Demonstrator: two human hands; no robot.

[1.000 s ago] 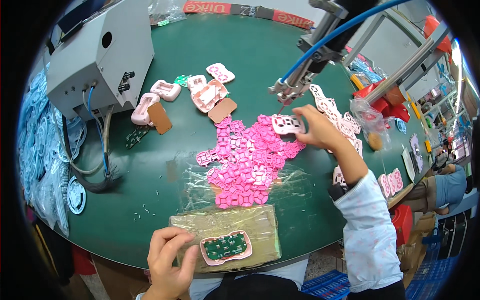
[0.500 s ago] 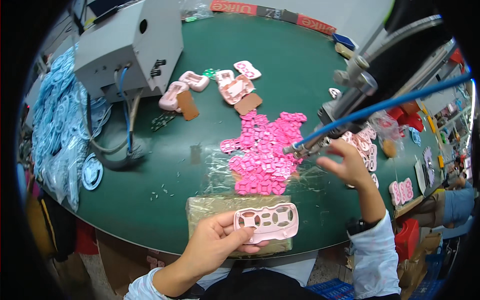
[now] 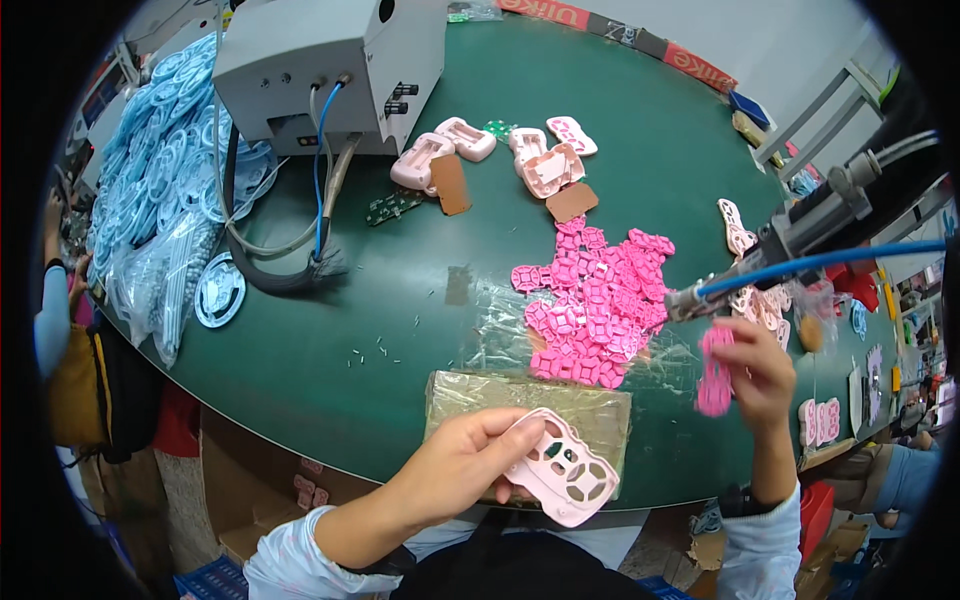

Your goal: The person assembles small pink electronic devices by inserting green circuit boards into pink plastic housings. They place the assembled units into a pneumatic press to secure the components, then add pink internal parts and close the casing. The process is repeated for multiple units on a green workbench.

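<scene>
Just above a tape-wrapped block (image 3: 460, 392) at the table's near edge, my left hand (image 3: 455, 465) pinches a pale pink plastic controller shell (image 3: 598, 487), tilted, its cut-out openings showing. My right hand (image 3: 765, 378) is raised to the right, its fingers closed around the edge of a bright pink pad piece (image 3: 714, 385), slightly blurred. Between the hands and farther off spreads a pile of similar bright pink pieces (image 3: 600, 290). The metal tip of an arm-mounted tool (image 3: 690, 302) reaches in close above my right hand.
A grey machine (image 3: 325, 75) with cables stands at the back left, beside heaped light-blue plastic parts (image 3: 160, 150). Pale pink shells (image 3: 465, 139) and brown boards (image 3: 572, 203) lie mid-table. More pale pink parts (image 3: 765, 305) sit behind the tool. Another person's arm (image 3: 55, 295) shows far left.
My right hand, empty before beside the tool, now holds a bright pink piece slightly lower and farther right. My left hand has tilted the shell. The whole view has shifted.
</scene>
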